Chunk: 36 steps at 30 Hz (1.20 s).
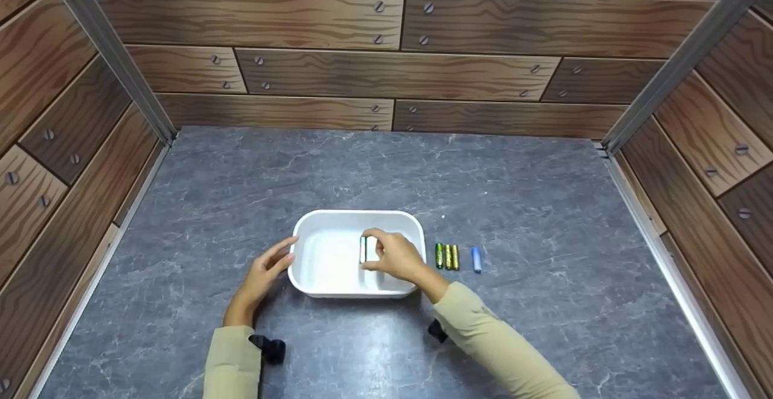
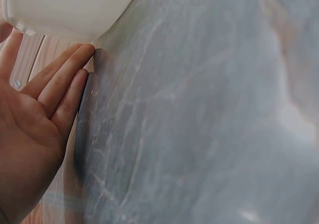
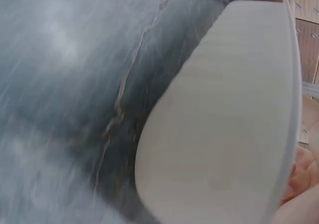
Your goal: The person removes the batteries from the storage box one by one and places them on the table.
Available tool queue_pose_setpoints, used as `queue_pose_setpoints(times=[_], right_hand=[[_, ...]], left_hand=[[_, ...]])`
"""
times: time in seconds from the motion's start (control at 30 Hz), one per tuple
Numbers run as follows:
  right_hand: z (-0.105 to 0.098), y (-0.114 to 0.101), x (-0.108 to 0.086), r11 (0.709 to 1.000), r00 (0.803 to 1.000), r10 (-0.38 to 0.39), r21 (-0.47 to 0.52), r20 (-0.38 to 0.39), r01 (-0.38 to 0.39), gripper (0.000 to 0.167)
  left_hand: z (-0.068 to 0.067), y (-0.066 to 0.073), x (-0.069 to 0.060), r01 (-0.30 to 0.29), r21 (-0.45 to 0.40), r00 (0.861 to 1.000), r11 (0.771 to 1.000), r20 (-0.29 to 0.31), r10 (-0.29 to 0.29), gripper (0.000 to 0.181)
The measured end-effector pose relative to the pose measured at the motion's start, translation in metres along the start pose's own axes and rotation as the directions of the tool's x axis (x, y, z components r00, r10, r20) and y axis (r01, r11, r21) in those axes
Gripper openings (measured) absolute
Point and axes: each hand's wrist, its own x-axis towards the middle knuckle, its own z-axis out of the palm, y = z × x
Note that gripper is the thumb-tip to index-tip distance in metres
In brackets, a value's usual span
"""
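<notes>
A white rectangular tub (image 1: 329,287) stands on the grey marbled table. Over its inside, right of the middle, my right hand (image 1: 394,257) pinches a small battery (image 1: 363,250) between thumb and finger, the battery's long side pointing away from me. In the right wrist view the tub's wall (image 3: 224,109) hides most of that hand (image 3: 301,176) and the battery. My left hand (image 1: 264,275) touches the tub's left rim with its fingertips. Straight fingers of the left hand (image 2: 35,124) show beside the tub's outer wall (image 2: 65,10) in the left wrist view.
Right of the tub lie a green battery (image 1: 439,255) and two gold batteries (image 1: 452,257) side by side. A blue battery (image 1: 476,259) lies a little apart, farther right. Wood-patterned panels (image 1: 320,73) and metal posts (image 1: 682,55) bound the table.
</notes>
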Motion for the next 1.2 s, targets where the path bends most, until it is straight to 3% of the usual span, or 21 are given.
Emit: queue_pose_setpoints(times=[0.53,0.8,1.0,1.2], right_hand=[[-0.042,0.030,-0.029,0.997,0.997,0.009,0.080,-0.071,-0.003,0.052],[-0.051,0.053,-0.047,0.992,0.994,-0.023,0.120,-0.103,0.036,0.053],[-0.058,0.067,-0.055,0.984,0.995,-0.026,0.172,-0.093,0.041,0.056],[-0.064,0.076,-0.060,0.986,0.997,0.002,0.168,-0.079,0.011,0.057]], left_hand=[[0.001,0.003,0.002,-0.043,-0.012,0.999,0.999,0.003,0.043,0.042],[0.000,0.001,0.002,-0.025,-0.007,1.000,1.000,0.001,0.025,0.041],[-0.003,0.001,-0.001,0.002,0.019,1.000,1.000,0.002,-0.002,0.042],[-0.003,-0.001,0.000,-0.019,-0.019,1.000,1.000,0.017,0.019,0.042]])
